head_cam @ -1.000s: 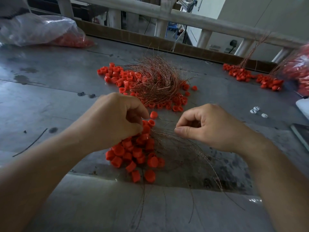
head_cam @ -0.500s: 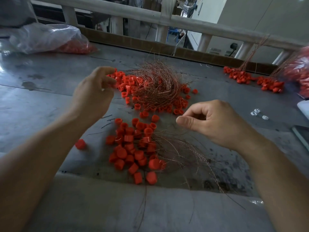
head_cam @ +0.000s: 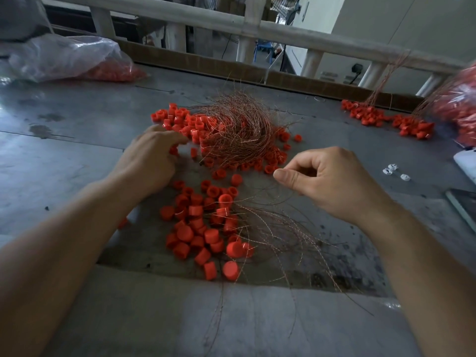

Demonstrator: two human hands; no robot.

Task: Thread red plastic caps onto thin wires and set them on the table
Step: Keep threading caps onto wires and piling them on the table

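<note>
Head view: two bare forearms reach over a grey metal table (head_cam: 64, 155).
Near heap: a loose heap of red plastic caps (head_cam: 203, 228) lies on the table between the forearms. Some caps stand upright and some lie on their sides.
Near wires: thin coppery wires (head_cam: 278, 235) fan out from the heap's right side toward the near table edge, and strands cross several of the caps.
Far pile: a wider spread of caps (head_cam: 180, 119) lies beyond the hands, with a dense wire tangle (head_cam: 239, 132) heaped over its middle.
Left hand: the left hand (head_cam: 152, 161) is palm down at the left edge of the far spread, its fingertips (head_cam: 177, 140) curved down among the caps. I cannot tell whether they are grasping one.
Right hand: the right hand (head_cam: 329, 179) is raised just right of the near heap, fingers curled in and thumb (head_cam: 286, 176) pressed to the forefinger. Any wire there is too fine to see, so I cannot tell whether the pinch holds one.
Stray cap: a lone cap (head_cam: 123, 223) sits just beside the left forearm, apart from the heap.
Far right: a wired cluster (head_cam: 386, 119) of caps lies near the back edge.
Bags: a clear plastic bag (head_cam: 72, 60) holding red caps lies far left. A second bag (head_cam: 461, 106), blurred, lies at the right edge.
White bits: three small white pieces (head_cam: 394, 172) lie right of the right hand.
Behind: a brown cardboard strip (head_cam: 206, 64) runs along the back edge, with a pale railing (head_cam: 257, 29) beyond it.
</note>
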